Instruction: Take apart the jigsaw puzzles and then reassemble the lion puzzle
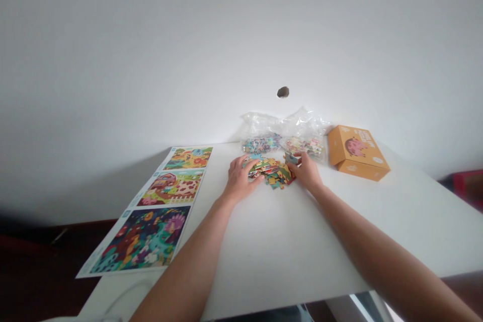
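The puzzle pile (277, 173) lay at three o'clock from the left hand (239, 177), fingers spread, and nine from the right hand (308, 173), pinching a grey piece (291, 159).

A bare right hand (307, 173) pinches a grey-blue cardboard jigsaw piece (292, 158) at a loose, multicoloured jigsaw pile (277, 176).

Left of that grip, the bare left hand (239, 178) curves around the pile's other edge, thumb and fingers apart. Just beyond the grip lie clear plastic bags (282, 126) of colourful pieces; to its right sits an orange cardboard box (372, 153) showing a pink cartoon animal; well to its left, a long white paper sheet (133, 200) bears three bright printed scenes.
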Demonstrator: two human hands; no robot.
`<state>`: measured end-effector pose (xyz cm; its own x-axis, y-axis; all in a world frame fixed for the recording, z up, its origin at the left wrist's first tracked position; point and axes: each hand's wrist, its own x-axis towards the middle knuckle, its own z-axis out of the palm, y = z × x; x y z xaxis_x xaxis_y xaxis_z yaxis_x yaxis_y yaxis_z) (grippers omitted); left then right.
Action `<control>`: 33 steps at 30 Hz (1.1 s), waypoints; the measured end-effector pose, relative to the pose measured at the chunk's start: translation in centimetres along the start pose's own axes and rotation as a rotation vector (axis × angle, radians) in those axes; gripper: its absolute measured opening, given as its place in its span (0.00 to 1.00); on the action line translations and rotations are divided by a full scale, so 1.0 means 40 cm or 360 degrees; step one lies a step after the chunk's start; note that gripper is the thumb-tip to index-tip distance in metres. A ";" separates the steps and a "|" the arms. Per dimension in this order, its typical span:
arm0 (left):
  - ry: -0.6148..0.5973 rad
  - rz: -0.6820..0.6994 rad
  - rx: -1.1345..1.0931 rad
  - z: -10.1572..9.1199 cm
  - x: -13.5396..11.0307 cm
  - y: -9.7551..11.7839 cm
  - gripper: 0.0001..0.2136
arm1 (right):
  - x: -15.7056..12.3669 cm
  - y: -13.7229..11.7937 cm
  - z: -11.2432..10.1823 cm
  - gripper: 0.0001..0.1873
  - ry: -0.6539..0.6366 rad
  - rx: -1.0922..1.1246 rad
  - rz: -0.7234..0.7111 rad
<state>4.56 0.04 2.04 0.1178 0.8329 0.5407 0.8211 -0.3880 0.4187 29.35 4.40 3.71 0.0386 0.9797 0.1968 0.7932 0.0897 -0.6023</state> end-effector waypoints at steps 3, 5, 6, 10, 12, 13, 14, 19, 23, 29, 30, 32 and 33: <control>0.0001 -0.0036 0.0016 0.005 0.002 -0.007 0.19 | 0.001 0.001 -0.007 0.23 -0.0007 -0.0016 -0.0007; 0.0004 -0.0063 0.0002 0.007 0.004 -0.013 0.18 | 0.001 0.002 -0.016 0.24 -0.0022 -0.0102 0.0009; 0.0008 -0.0069 -0.0003 0.008 0.005 -0.015 0.18 | 0.001 0.002 -0.021 0.25 -0.0030 -0.0157 0.0022; 0.0027 -0.0067 0.0001 0.007 0.006 -0.019 0.18 | -0.009 0.005 -0.045 0.29 0.0024 -0.0402 0.0020; 0.0049 -0.0077 0.0003 0.006 0.005 -0.019 0.18 | -0.014 0.007 -0.058 0.23 0.0047 -0.0443 -0.0027; 0.0063 -0.0088 0.0001 0.006 0.005 -0.019 0.17 | -0.017 0.008 -0.063 0.21 0.0031 -0.0437 -0.0062; 0.0077 -0.0100 -0.0003 0.006 0.005 -0.019 0.17 | -0.019 0.009 -0.066 0.19 -0.0006 -0.0421 -0.0100; 0.0110 -0.0181 0.0008 0.004 0.007 -0.016 0.17 | -0.026 0.000 -0.043 0.19 -0.0248 -0.0391 -0.0269; 0.0104 -0.0406 0.0208 -0.004 0.013 -0.014 0.17 | -0.024 -0.018 -0.012 0.17 -0.0189 -0.0369 -0.0306; 0.0152 -0.0664 0.0373 -0.015 0.017 -0.011 0.17 | -0.041 -0.050 -0.007 0.27 -0.0210 -0.0269 -0.0895; 0.0148 -0.0700 0.0379 -0.017 0.017 -0.009 0.17 | -0.045 -0.053 -0.007 0.27 -0.0274 -0.0263 -0.0962; 0.0141 -0.0791 0.0398 -0.023 0.018 -0.002 0.18 | -0.049 -0.056 -0.005 0.24 -0.0325 -0.0267 -0.0956; 0.0140 -0.0839 0.0412 -0.027 0.019 0.002 0.18 | -0.048 -0.055 -0.004 0.21 -0.0304 -0.0271 -0.0910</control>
<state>4.12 0.21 3.26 -0.3803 0.8470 0.3713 0.8672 0.1872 0.4614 27.62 2.28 4.78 -0.5176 0.8011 0.3005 0.7424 0.5951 -0.3078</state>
